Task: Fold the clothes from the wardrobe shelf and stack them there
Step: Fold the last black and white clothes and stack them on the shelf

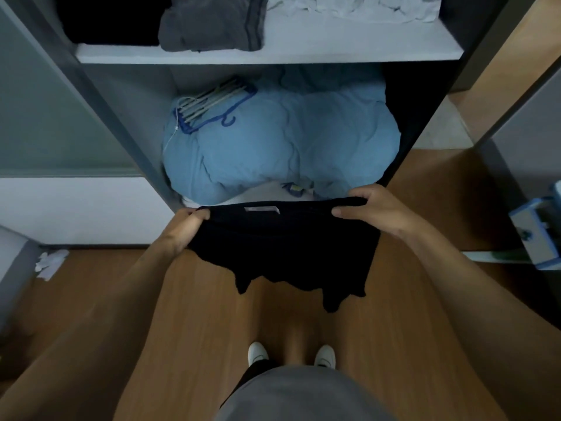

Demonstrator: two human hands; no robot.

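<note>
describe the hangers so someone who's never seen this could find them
Find the white wardrobe shelf; in the compartment under it lies a light-blue duvet. On the duvet's upper left rests the bundle of hangers, the only hard thing, with dark blue hooks and pale bars.

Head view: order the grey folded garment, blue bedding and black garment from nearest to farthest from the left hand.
1. black garment, gripped by the left hand.
2. blue bedding, under the shelf.
3. grey folded garment, on that shelf.
</note>
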